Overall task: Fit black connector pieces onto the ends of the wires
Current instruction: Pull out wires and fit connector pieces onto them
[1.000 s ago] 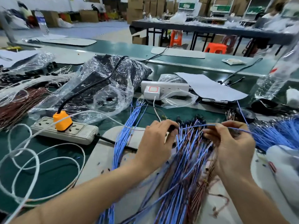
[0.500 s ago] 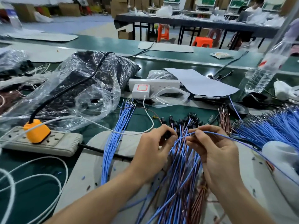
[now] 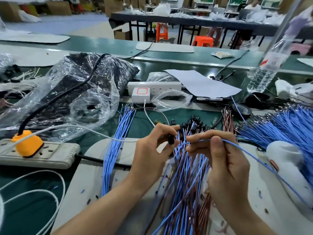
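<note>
The left hand (image 3: pixel 152 150) pinches a small black connector (image 3: pixel 171 139) between thumb and fingertips, and the right hand (image 3: pixel 220 158) pinches one blue wire (image 3: pixel 254 156) near its end, with the fingers curled around it. The two hands are just beside each other above a thick bundle of wires (image 3: pixel 188 184), blue and brown, which lies on a pale mat (image 3: pixel 101 167). The free room is narrow. A heap of blue wires (image 3: pixel 288 126) and a white object (image 3: pixel 288 160) stand close on the right side. A row of loose blue wires (image 3: pixel 115 150) and a power strip (image 3: pixel 55 155) with an orange plug (image 3: pixel 27 143) lie on the left. More black connectors (image 3: pixel 194 124) are piled just behind the fingers. A big plastic bag (image 3: pixel 81 92) fills the far left of the table. The tip of the held wire is covered by the fingers, so I cannot tell if it already sits inside the connector. The far part of this wire runs down to the right, across the white object. The water bottle (image 3: pixel 265 70) at the right is blurred. One second ago the hands were farther apart and the wire was stretched between them; now the fingertips almost meet.
</note>
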Demonstrator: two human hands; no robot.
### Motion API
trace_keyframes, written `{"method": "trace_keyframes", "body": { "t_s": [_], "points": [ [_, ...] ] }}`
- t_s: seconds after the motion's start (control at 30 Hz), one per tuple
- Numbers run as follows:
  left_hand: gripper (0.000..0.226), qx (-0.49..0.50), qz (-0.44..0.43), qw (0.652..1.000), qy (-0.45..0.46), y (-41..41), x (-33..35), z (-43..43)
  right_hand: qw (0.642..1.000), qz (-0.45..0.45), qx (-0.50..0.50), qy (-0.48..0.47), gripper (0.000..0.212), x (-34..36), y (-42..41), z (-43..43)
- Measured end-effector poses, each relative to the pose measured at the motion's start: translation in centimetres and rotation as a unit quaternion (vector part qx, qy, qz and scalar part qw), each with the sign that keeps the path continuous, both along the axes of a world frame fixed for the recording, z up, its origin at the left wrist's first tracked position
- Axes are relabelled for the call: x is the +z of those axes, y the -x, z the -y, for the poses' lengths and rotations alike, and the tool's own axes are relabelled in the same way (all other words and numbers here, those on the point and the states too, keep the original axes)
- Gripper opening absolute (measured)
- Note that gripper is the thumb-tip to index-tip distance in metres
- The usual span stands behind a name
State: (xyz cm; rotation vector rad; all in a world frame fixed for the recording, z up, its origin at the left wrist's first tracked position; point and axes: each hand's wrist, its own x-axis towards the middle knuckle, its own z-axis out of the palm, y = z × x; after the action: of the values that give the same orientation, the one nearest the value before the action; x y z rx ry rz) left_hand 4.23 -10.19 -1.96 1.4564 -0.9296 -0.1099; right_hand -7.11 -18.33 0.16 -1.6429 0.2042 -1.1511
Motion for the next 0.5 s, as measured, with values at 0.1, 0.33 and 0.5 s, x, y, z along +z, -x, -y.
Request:
{"method": "trace_keyframes", "body": {
  "t_s": [0.1,0.33,0.5],
  "points": [
    [0.025,-0.004,0.001,1.000,0.001,-0.2,0.0,-0.1,0.999,0.023,0.034,0.010,0.024,0.2,0.2,-0.6],
    [0.017,-0.012,0.030,0.999,-0.004,0.0,0.0,-0.2,0.993,0.093,0.011,0.065,0.023,-0.1,0.4,-1.3],
    [0.016,-0.014,0.031,0.999,-0.001,-0.1,-0.1,-0.1,0.989,0.111,-0.003,0.098,0.021,-0.1,0.4,-1.3]
  ]
}}
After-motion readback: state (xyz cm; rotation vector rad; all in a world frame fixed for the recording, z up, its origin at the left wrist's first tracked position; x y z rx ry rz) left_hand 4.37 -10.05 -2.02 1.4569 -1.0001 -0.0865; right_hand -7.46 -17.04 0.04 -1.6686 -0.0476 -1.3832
